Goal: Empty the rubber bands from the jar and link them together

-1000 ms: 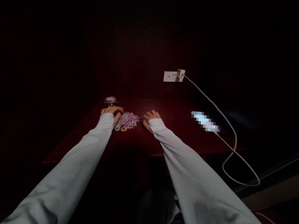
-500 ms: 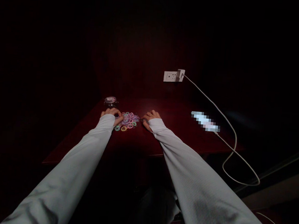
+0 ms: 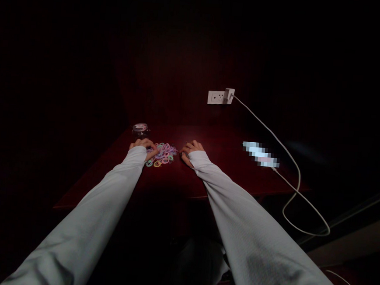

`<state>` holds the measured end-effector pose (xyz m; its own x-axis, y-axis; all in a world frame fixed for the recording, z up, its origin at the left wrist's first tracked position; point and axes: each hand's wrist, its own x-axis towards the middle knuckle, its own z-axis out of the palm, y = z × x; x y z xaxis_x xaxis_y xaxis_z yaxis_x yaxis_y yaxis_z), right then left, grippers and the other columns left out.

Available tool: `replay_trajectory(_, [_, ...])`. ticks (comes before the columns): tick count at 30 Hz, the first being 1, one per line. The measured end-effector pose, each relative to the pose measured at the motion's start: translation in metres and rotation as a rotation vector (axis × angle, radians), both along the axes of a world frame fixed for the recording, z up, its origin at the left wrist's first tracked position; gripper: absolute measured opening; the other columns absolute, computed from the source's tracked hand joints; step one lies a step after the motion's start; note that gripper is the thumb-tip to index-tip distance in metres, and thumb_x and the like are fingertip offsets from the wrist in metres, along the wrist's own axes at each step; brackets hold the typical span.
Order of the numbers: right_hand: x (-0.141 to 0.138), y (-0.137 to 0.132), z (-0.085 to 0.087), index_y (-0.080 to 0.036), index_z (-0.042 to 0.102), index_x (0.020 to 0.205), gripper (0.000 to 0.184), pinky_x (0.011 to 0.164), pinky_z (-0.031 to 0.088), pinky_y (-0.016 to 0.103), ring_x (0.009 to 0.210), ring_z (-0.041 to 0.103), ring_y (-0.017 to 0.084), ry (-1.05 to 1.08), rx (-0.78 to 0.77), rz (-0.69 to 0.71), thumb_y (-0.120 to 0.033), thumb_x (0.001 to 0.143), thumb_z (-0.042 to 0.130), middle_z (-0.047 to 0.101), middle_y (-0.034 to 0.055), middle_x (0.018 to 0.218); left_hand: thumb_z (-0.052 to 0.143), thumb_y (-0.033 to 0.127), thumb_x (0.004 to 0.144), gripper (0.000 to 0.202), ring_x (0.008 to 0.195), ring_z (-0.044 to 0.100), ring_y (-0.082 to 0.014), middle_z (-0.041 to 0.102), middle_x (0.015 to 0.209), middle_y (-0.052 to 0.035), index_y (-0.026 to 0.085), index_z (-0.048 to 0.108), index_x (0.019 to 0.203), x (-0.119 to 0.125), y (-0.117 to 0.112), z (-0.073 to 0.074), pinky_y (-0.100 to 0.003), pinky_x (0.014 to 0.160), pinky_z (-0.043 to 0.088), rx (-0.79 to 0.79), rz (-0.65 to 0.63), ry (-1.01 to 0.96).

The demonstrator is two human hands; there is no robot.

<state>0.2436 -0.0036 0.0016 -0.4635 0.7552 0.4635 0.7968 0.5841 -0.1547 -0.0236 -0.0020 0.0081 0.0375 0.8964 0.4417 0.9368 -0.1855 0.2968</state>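
A loose pile of small pastel hair ties (image 3: 167, 153), pink, purple, green and yellow, lies on the dark red table (image 3: 160, 182). At the pile's left edge is my left hand (image 3: 143, 146), its thumb and forefinger tips brought together over the hair ties. Whatever sits in that pinch is too small to make out. My right hand (image 3: 191, 150) rests on the table just right of the pile, its fingers curled in; what they hold, if anything, is hidden. Behind my left hand stands a clear round jar (image 3: 140, 130) with a pinkish label on top.
A white wall socket (image 3: 216, 97) with a charger (image 3: 229, 95) is on the back wall. Its white cable (image 3: 272, 133) loops off the table's right side and back to a blurred-out phone-like device (image 3: 260, 155) lying on the right. The surroundings are very dark.
My left hand's thumb and forefinger have shifted slightly right at the pile, their tips now closer together. My right hand has barely moved.
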Motion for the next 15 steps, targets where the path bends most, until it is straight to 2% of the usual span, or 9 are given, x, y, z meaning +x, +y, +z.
replay_trajectory(7, [0.0,0.002,-0.002,-0.021,0.081,0.109,0.026,0.098,0.038,0.042,0.113,0.051,0.029,0.004,0.015,0.009,-0.021,0.095,0.059,0.075,0.0111,0.111,0.069,0.037,0.087,0.013,0.114,0.06,-0.03,0.079,0.118,-0.0013,0.028,0.077,0.082,-0.008,0.009,-0.006,-0.044,0.095,0.042,0.034,-0.07,-0.051])
replay_trajectory(15, [0.0,0.0,0.0,-0.02,0.082,0.109,0.027,0.1,0.038,0.042,0.114,0.05,0.029,-0.009,0.006,0.001,-0.022,0.095,0.059,0.074,0.0113,0.113,0.067,0.039,0.091,0.015,0.115,0.061,-0.0292,0.079,0.122,-0.002,0.028,0.077,0.088,-0.011,0.008,-0.006,-0.042,0.093,0.041,0.053,-0.116,-0.054])
